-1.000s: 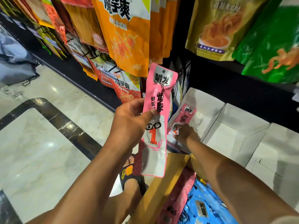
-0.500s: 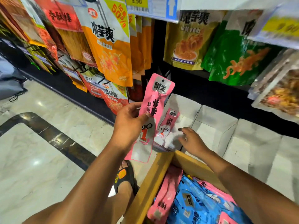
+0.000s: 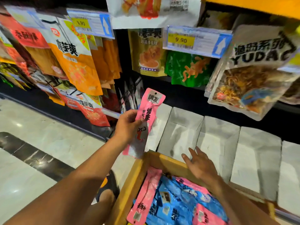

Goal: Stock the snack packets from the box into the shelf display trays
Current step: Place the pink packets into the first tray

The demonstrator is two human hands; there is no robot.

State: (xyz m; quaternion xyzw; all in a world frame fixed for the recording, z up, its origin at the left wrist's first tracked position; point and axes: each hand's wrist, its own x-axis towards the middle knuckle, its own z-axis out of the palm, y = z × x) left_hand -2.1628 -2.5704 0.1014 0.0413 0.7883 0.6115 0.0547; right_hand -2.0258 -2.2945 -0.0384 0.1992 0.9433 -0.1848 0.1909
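White display trays [image 3: 183, 127] are sitting in a row beneath hanging snack bags [image 3: 78, 62]. Left hand [image 3: 128, 125] is pinching a pink snack packet [image 3: 149, 111] upright before them; right hand [image 3: 201, 166], fingers [image 3: 198, 151] spread and holding nothing, is hovering over the cardboard box [image 3: 134, 176] of packets [image 3: 170, 200].

- Glossy, crinkled plastic film on the pink packet [image 3: 149, 114], paler and silvery toward the lower end
- Same shiny film on the loose packets [image 3: 170, 207]
- Matt brown cardboard for the box [image 3: 167, 161]
- Matt white card for the display trays [image 3: 181, 127]
- Polished, reflective stone look on the floor [image 3: 53, 143]
- Glossy plastic on the hanging bags [image 3: 78, 62]
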